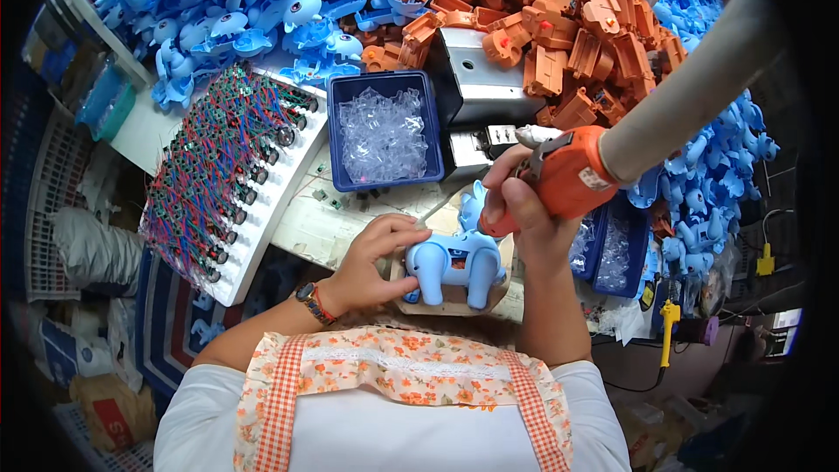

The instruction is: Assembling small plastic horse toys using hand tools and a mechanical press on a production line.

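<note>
A light blue four-legged toy animal rests in a tan holder in front of me, its legs toward my body. Through a dark opening in its middle, something orange shows. My left hand touches the toy's left end with fingers and thumb spread around it. In my right hand is an orange power screwdriver, with a thick grey sleeve rising from its back to the upper right. The tool's nose sits just above the toy's right side; its tip is hidden.
A blue tray of clear plastic parts stands beyond my hands, beside a metal box. At left, a white foam board carries wired circuit boards. Piles of blue shells and orange battery housings cover the back.
</note>
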